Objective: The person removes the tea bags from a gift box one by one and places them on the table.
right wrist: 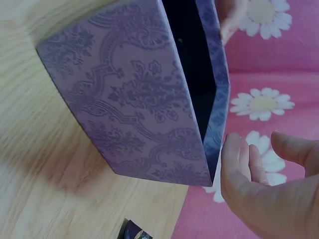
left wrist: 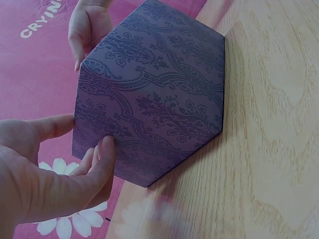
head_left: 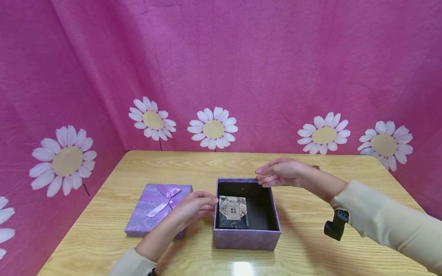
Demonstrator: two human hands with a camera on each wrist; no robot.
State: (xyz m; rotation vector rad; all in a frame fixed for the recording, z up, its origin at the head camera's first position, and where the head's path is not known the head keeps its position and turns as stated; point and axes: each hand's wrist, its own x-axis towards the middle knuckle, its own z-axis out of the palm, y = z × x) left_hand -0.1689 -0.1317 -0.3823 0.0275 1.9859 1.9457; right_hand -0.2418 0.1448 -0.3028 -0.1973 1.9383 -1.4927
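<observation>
A purple patterned gift box point(head_left: 246, 239) stands lidless on the table, its inside dark. Within it, against the left wall, lies a dark packet point(head_left: 233, 211) with a floral front and a pale label. My left hand point(head_left: 198, 205) is at the box's left wall: in the left wrist view the thumb is at the rim and the fingertips point(left wrist: 107, 144) meet the patterned outer side. At the far right corner is my right hand point(head_left: 281, 172), its fingers extended close by the rim; the right wrist view shows its thumb held apart. Whether those fingers touch the box I cannot tell.
The matching purple lid point(head_left: 148, 214) with a ribbon bow lies left of the box. A small dark item point(right wrist: 134, 231) lies on the table beyond the right hand, mostly hidden in the head view. A pink daisy-print cloth point(head_left: 259, 76) hangs behind the wooden table point(head_left: 310, 245).
</observation>
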